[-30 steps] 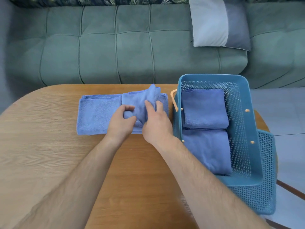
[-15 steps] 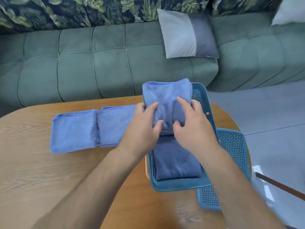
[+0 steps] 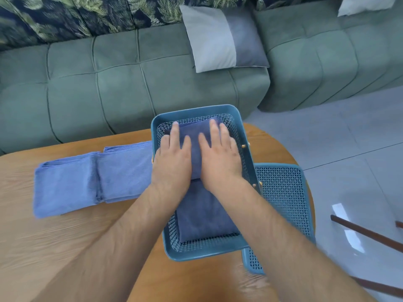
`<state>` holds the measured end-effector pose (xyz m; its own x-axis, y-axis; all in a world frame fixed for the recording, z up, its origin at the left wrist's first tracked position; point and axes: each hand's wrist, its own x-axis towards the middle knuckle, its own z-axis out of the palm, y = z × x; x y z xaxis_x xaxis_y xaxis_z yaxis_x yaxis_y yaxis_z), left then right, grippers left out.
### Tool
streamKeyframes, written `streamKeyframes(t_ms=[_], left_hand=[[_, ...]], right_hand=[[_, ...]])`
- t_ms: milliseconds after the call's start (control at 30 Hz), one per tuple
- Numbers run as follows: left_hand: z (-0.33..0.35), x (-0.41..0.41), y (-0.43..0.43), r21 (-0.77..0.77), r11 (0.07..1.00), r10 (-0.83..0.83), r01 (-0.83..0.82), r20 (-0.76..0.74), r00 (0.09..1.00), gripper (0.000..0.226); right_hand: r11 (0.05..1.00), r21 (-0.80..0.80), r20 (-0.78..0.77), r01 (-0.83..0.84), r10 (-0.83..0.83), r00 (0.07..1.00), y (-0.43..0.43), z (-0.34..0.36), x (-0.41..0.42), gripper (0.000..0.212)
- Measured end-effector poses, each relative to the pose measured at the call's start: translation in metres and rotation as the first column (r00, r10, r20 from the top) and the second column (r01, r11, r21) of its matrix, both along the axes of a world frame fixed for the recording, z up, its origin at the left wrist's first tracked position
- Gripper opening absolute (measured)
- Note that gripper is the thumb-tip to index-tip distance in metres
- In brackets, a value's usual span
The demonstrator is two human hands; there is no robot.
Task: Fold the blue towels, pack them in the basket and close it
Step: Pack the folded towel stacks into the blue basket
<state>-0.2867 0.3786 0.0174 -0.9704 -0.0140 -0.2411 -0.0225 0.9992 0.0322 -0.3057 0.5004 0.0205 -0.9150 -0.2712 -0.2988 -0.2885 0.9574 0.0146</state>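
A blue mesh basket point(image 3: 244, 136) stands on the wooden table. In its far half lies a folded blue towel point(image 3: 195, 149), and both hands press flat on top of it: my left hand point(image 3: 173, 158) on its left part, my right hand point(image 3: 219, 155) on its right part, fingers spread. Another folded blue towel point(image 3: 202, 214) fills the near half of the basket. Two more folded blue towels point(image 3: 65, 184) point(image 3: 124, 168) lie side by side on the table, left of the basket. The basket's mesh lid point(image 3: 283, 192) lies flat to the right, partly under the basket.
The wooden table point(image 3: 54, 247) has a rounded right edge just past the lid. A green sofa point(image 3: 109, 88) with a grey cushion point(image 3: 222, 38) runs behind the table. Grey tiled floor and a dark chair leg point(image 3: 366, 232) are at the right.
The folded towel I held above the basket has come down into its far half. My hands have flattened out on top of it.
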Motion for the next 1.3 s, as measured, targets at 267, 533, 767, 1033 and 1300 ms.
streamKeyframes(t_ms=[267, 533, 767, 1033, 1300], left_hand=[[-0.016, -0.031, -0.004, -0.091, 0.983, -0.135, 0.157, 0.212, 0.968, 0.079], [-0.012, -0.036, -0.004, -0.119, 0.971, -0.173, 0.209, 0.256, 0.951, 0.083], [0.02, 0.0, -0.028, 0.143, 0.976, -0.134, 0.162, -0.186, 0.973, 0.065], [0.019, 0.05, -0.144, 0.306, 0.945, 0.191, -0.111, -0.245, 0.951, 0.046], [-0.038, 0.124, -0.268, 0.146, 0.857, 0.492, -0.494, 0.055, 0.869, 0.055]], right_hand=[[0.997, 0.029, 0.289, -0.069, 0.058, 0.956, 0.002, -0.034, -0.017, 0.09], [0.999, -0.039, 0.331, -0.036, 0.047, 0.942, 0.006, -0.026, -0.02, 0.098], [0.993, -0.119, 0.029, -0.017, 0.021, 0.999, -0.009, 0.038, 0.014, 0.082], [0.941, -0.303, -0.17, -0.15, 0.101, 0.98, -0.123, 0.058, 0.04, 0.059], [0.929, -0.34, 0.212, -0.148, 0.229, 0.95, -0.253, -0.009, 0.087, 0.061]])
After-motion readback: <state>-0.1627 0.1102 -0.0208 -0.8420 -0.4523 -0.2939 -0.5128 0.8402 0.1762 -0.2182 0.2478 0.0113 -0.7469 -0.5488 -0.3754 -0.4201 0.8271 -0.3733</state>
